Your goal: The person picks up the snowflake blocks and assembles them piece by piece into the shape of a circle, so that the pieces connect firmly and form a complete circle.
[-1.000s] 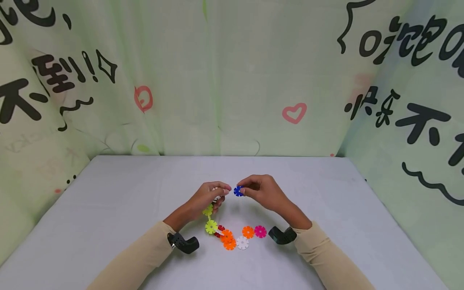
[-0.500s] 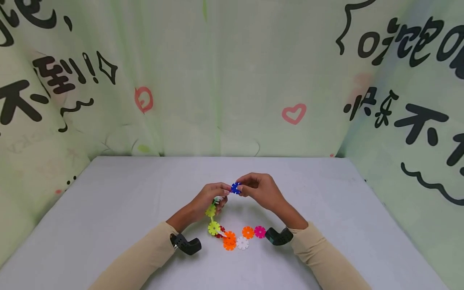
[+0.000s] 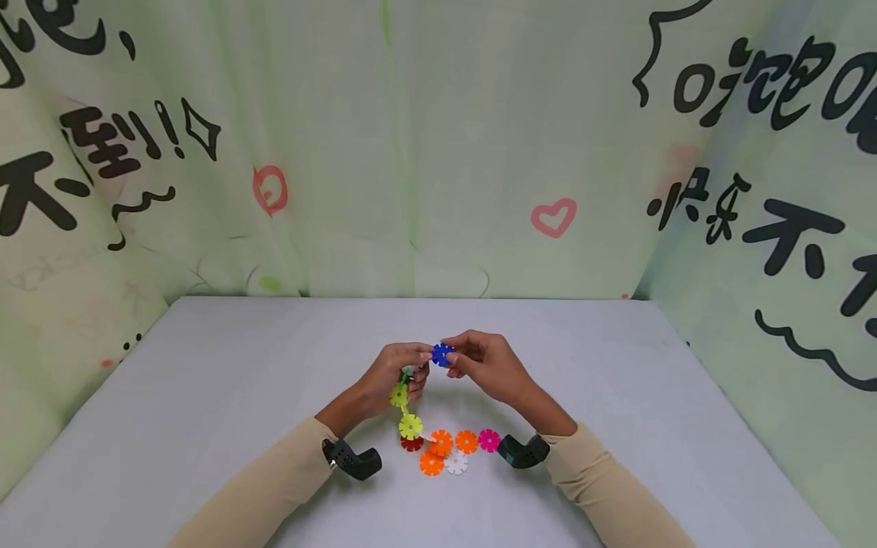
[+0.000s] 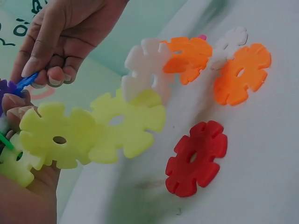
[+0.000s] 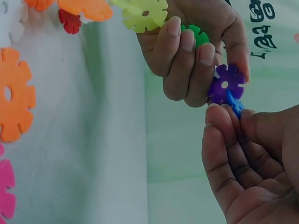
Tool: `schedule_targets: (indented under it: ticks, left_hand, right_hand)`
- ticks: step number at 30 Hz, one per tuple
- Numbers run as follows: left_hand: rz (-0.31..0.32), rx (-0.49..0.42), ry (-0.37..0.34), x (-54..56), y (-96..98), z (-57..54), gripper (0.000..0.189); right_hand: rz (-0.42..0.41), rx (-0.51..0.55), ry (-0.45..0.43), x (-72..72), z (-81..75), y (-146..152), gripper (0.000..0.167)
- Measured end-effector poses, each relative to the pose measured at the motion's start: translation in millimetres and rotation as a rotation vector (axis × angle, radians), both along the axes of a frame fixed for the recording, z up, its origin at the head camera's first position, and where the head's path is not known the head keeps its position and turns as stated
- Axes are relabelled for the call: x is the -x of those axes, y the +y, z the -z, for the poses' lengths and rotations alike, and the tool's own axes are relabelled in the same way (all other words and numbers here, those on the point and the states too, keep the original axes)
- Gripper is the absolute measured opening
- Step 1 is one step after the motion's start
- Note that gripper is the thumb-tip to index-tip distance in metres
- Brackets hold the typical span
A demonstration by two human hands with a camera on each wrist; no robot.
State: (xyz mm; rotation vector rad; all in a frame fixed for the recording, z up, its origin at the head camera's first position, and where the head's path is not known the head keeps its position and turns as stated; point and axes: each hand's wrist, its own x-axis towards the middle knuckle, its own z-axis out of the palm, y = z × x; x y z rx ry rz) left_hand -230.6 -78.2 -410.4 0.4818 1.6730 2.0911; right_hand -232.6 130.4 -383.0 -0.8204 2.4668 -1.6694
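In the head view my left hand holds a chain of joined plastic snowflake discs. A purple snowflake disc at the chain's upper end is pinched in its fingers. Below it come a green disc, yellow discs, a white disc and an orange disc, hanging down toward the table. With thumb and fingertips my right hand pinches a blue snowflake disc. In the right wrist view the blue disc's edge meets the purple disc's slotted rim at an angle.
Loose discs lie on the white table below the hands: a red one, an orange one, a white one, another orange one and a pink one. A printed curtain surrounds the table.
My right hand has moved left, bringing the blue disc from a gap to the left hand's fingertips. The hanging chain has swung slightly right, and the loose red disc shows more.
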Motion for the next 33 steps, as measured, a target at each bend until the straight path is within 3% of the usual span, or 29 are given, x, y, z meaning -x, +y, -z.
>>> schedule_targets:
  ticks: [4, 9, 13, 19, 28, 33]
  left_hand:
    - [-0.021, -0.002, 0.048, 0.4, 0.1, 1.4, 0.027]
    - [-0.071, 0.116, 0.113, 1.4, 0.5, 0.3, 0.030]
    - [-0.106, 0.166, 0.099, 0.7, -0.3, -0.8, 0.030]
    - [-0.165, 0.192, 0.087, 1.9, -3.1, 4.6, 0.028]
    - [-0.192, 0.153, 0.072, 4.4, -4.1, 10.9, 0.024]
    - [-0.212, 0.126, 0.076, 4.6, -3.1, 10.2, 0.041]
  right_hand:
    - [0.018, -0.012, 0.013, -4.2, -6.6, -3, 0.023]
    - [0.022, -0.036, 0.030, -2.4, -5.4, 0, 0.028]
    - [0.017, -0.109, 0.045, -2.1, -4.7, 5, 0.033]
    - [0.017, -0.283, 0.032, -1.5, 0.7, 15, 0.025]
    - [-0.181, -0.344, -0.043, -14.6, 14.2, 26, 0.023]
    - [-0.205, -0.394, -0.078, -23.8, 22.2, 32, 0.021]
